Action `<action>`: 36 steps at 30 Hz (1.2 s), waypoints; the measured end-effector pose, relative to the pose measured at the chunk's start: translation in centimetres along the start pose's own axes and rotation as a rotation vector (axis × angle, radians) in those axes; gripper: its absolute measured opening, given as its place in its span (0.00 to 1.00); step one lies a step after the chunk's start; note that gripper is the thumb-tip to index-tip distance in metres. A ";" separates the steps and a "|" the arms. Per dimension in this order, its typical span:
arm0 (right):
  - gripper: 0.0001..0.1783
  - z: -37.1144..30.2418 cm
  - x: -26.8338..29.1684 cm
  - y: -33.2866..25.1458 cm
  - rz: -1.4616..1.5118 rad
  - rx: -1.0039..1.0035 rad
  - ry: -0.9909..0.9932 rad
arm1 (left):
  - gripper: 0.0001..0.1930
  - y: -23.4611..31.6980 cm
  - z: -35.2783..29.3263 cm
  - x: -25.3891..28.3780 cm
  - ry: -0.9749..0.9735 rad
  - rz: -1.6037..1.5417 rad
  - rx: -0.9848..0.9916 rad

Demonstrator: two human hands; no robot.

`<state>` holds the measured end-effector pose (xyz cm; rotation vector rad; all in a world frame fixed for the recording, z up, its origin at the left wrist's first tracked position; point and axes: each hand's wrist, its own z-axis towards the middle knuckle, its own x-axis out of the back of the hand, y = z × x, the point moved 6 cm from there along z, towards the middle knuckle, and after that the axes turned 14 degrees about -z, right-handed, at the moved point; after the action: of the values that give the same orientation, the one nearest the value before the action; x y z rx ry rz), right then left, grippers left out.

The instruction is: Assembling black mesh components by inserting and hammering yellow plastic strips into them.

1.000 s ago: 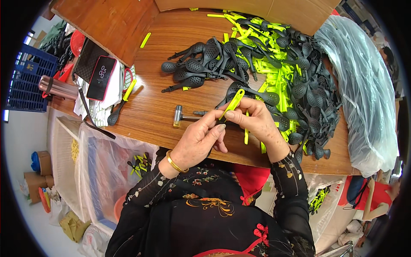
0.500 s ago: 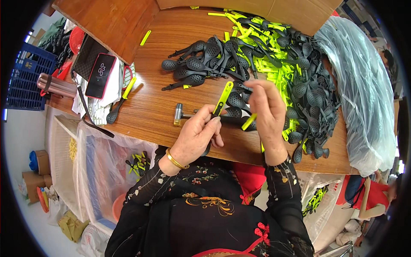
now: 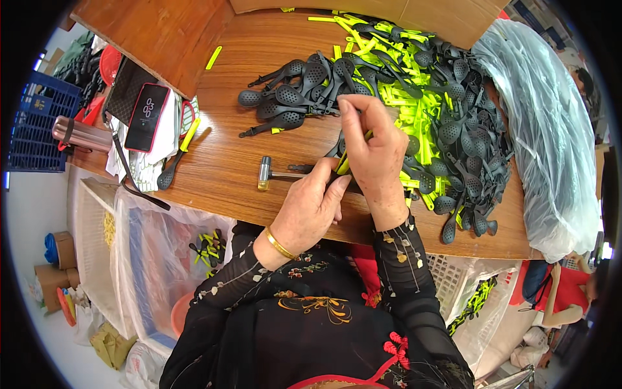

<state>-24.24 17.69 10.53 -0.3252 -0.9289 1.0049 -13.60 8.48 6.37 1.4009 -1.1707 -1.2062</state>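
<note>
My left hand (image 3: 310, 209) is closed on a slotted spoon's lime-green handle (image 3: 343, 166), with only a short piece of it showing between the two hands. Bent over its upper end is my right hand (image 3: 377, 150), thumb and forefinger curled together. A sliver of lime-green strip (image 3: 368, 135) shows among the right hand's fingers; the rest of it is hidden. Beside the left hand lies a small hammer (image 3: 264, 174) with a metal and yellowish head. Beyond the hands rests a group of black perforated spoon heads (image 3: 293, 96).
A large heap of black spoon heads (image 3: 474, 144) and lime-green handle strips (image 3: 424, 126) covers the table's right side. Clear plastic sheeting (image 3: 541, 136) lies beyond it. At left are a phone (image 3: 148, 117), a finished green-handled spoon (image 3: 170, 170) and a pink metal flask (image 3: 83, 134). A cardboard box (image 3: 363, 16) borders the back.
My right hand has moved left and down onto the handle, which stood upright and uncovered in my left hand before. The whole view has shifted slightly.
</note>
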 end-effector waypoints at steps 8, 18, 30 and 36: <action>0.05 -0.1 0.2 -0.5 -0.181 0.047 0.032 | 0.10 0.0 0.4 -0.1 0.082 0.108 -0.102; 0.28 -4.0 -0.3 1.6 0.899 -0.406 -0.519 | 0.11 -0.4 -0.1 0.6 0.066 -0.073 -0.207; 0.13 -7.0 0.7 3.0 1.002 -0.475 -0.361 | 0.15 0.8 -0.3 -0.4 0.073 0.098 -0.334; 0.11 -5.3 2.1 2.3 0.934 -0.342 -0.371 | 0.13 1.1 -1.0 -0.2 0.045 0.132 -0.307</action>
<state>-20.94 21.54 7.01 -0.9360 -1.3249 1.7991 -12.67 8.61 7.60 1.0984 -0.9828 -1.1973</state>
